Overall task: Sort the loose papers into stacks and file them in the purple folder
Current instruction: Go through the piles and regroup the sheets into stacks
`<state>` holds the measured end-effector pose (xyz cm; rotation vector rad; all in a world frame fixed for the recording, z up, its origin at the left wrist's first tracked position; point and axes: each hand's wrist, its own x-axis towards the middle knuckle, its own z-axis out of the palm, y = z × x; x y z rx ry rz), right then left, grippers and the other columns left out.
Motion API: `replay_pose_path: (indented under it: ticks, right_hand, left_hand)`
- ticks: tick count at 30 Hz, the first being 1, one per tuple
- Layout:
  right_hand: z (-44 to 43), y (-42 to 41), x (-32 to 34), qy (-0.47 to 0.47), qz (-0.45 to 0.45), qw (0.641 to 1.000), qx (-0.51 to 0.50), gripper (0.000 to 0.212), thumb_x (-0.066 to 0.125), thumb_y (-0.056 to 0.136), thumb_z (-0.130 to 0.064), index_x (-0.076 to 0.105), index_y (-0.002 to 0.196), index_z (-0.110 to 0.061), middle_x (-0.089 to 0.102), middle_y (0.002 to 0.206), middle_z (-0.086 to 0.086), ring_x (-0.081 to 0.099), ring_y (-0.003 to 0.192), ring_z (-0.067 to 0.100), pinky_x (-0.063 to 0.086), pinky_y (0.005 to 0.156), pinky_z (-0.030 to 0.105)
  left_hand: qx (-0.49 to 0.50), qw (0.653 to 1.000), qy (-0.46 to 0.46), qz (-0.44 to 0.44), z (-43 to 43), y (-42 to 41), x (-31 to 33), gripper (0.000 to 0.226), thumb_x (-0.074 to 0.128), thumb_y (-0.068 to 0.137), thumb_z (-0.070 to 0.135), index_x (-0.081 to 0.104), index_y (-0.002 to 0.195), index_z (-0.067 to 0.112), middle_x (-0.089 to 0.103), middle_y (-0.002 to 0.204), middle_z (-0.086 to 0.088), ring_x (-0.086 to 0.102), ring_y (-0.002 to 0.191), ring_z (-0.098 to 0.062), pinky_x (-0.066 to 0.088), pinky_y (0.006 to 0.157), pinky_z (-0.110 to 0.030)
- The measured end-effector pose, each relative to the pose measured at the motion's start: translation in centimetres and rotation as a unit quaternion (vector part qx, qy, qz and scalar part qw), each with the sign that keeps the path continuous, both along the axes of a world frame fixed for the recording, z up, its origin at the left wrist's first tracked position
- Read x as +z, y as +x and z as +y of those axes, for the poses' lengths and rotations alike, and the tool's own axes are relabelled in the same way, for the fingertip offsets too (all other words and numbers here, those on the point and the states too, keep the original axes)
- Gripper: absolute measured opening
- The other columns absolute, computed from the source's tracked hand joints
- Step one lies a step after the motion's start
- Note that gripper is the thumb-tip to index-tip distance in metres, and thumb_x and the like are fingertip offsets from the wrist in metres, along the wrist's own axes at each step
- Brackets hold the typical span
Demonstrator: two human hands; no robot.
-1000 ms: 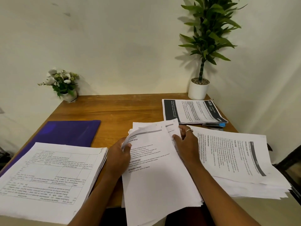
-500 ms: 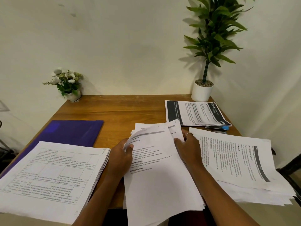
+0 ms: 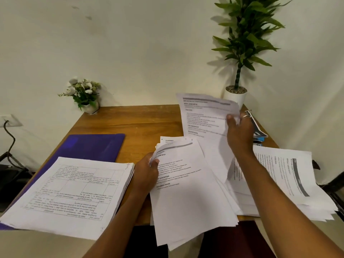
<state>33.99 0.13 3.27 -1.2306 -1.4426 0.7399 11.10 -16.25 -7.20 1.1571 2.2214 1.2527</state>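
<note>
Pinching one white printed sheet (image 3: 202, 118) aloft, right hand (image 3: 240, 131); left hand (image 3: 147, 172) grips the centre loose pile (image 3: 186, 187); side stacks part-built, flat purple folder (image 3: 93, 148) under left tabled stack (image 3: 70, 189), seemingly nothing filed.

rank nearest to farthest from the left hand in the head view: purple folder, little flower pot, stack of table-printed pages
1. Stack of table-printed pages, just left of the left hand, which grips a corner of the middle pile.
2. Purple folder, farther back on the left, partly under that stack.
3. Little flower pot, at the far left corner of the table.
</note>
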Motion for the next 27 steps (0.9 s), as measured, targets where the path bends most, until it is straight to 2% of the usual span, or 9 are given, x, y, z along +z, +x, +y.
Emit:
replay_pose_path:
  ticks: [2, 3, 9, 13, 15, 19, 22, 24, 27]
  right_hand:
    - [-0.5, -0.2, 1.5, 0.034, 0.032, 0.999, 0.007, 0.029, 0.059, 0.102, -0.034, 0.058, 0.124, -0.016, 0.064, 0.114, -0.002, 0.063, 0.099, 0.007, 0.048, 0.070, 0.007]
    - [-0.7, -0.4, 2.1, 0.048, 0.050, 0.998, 0.009, 0.027, 0.060, 0.101, -0.034, 0.059, 0.122, -0.016, 0.064, 0.112, -0.003, 0.063, 0.096, 0.003, 0.047, 0.067, 0.004]
    - [-2.1, -1.2, 5.2, 0.097, 0.177, 0.979, -0.017, 0.035, 0.060, 0.102, -0.026, 0.055, 0.130, -0.006, 0.063, 0.118, 0.001, 0.061, 0.101, 0.003, 0.046, 0.075, 0.003]
    - [-2.3, -1.5, 5.8, 0.075, 0.223, 0.972, -0.018, 0.039, 0.062, 0.101, -0.021, 0.056, 0.135, -0.003, 0.067, 0.121, 0.006, 0.065, 0.103, 0.008, 0.048, 0.076, 0.005]
    - [-2.4, -1.5, 5.3, 0.040, 0.226, 0.973, -0.007, 0.035, 0.062, 0.101, -0.022, 0.058, 0.131, -0.006, 0.068, 0.117, 0.003, 0.067, 0.096, 0.002, 0.049, 0.071, 0.006]
    - [-2.8, -1.4, 3.2, -0.066, 0.126, 0.986, 0.090, 0.012, 0.061, 0.101, -0.023, 0.059, 0.113, -0.019, 0.067, 0.097, -0.012, 0.064, 0.084, -0.003, 0.047, 0.062, 0.005]
    - [-3.0, -0.5, -0.3, -0.141, -0.049, 0.968, 0.202, 0.005, 0.062, 0.101, -0.022, 0.066, 0.104, -0.023, 0.072, 0.097, -0.012, 0.069, 0.087, 0.004, 0.054, 0.073, 0.016]
    - [-3.4, 0.0, -2.7, -0.180, -0.134, 0.944, 0.242, 0.014, 0.062, 0.101, -0.024, 0.067, 0.113, -0.021, 0.074, 0.104, -0.008, 0.070, 0.087, 0.003, 0.054, 0.074, 0.021]
    - [-4.1, -0.5, -5.3, -0.216, -0.192, 0.931, 0.222, 0.033, 0.061, 0.100, -0.030, 0.061, 0.130, -0.018, 0.069, 0.119, -0.003, 0.066, 0.101, 0.015, 0.049, 0.077, 0.027]
  left_hand:
    - [0.000, 1.000, 0.001, -0.006, -0.1, 0.1, 0.1, 0.031, 0.055, 0.103, 0.033, 0.059, 0.131, 0.020, 0.066, 0.107, 0.006, 0.061, 0.072, -0.002, 0.040, 0.052, -0.010]
    - [-0.003, 1.000, 0.005, -0.005, -0.1, 0.1, 0.2, 0.031, 0.055, 0.103, 0.032, 0.059, 0.131, 0.020, 0.065, 0.106, 0.006, 0.061, 0.072, -0.002, 0.040, 0.051, -0.009]
    - [-0.013, 1.000, 0.001, -0.007, -0.6, 0.4, 0.6, 0.022, 0.055, 0.103, 0.033, 0.058, 0.124, 0.027, 0.065, 0.100, 0.011, 0.065, 0.074, -0.004, 0.045, 0.049, -0.011]
    - [-0.015, 1.000, 0.010, -0.012, -0.6, 0.4, 0.5, 0.012, 0.055, 0.104, 0.030, 0.057, 0.116, 0.028, 0.065, 0.092, 0.010, 0.067, 0.073, -0.008, 0.045, 0.049, -0.011]
    - [-0.009, 1.000, 0.017, -0.007, -0.6, 0.3, 0.2, 0.007, 0.056, 0.104, 0.025, 0.060, 0.109, 0.023, 0.065, 0.086, 0.008, 0.067, 0.072, -0.011, 0.045, 0.051, -0.013]
    - [-0.031, 0.997, 0.075, -0.013, -0.9, 0.2, 0.4, 0.013, 0.058, 0.098, -0.002, 0.065, 0.100, 0.009, 0.064, 0.085, 0.008, 0.067, 0.083, -0.003, 0.044, 0.067, -0.008]
    - [-0.023, 0.992, 0.099, -0.068, -1.0, 0.2, 0.7, 0.016, 0.053, 0.104, 0.019, 0.068, 0.107, 0.013, 0.073, 0.094, 0.000, 0.072, 0.086, -0.010, 0.049, 0.068, -0.014]
    - [-0.006, 0.991, 0.102, -0.090, -1.1, 0.4, 0.9, 0.019, 0.059, 0.101, 0.032, 0.069, 0.102, 0.015, 0.075, 0.087, 0.006, 0.072, 0.080, -0.006, 0.049, 0.058, -0.013]
    - [0.032, 0.985, 0.102, -0.133, -1.1, 0.6, 1.4, 0.028, 0.057, 0.101, 0.037, 0.067, 0.091, 0.013, 0.072, 0.077, 0.008, 0.072, 0.072, -0.004, 0.049, 0.050, -0.012]
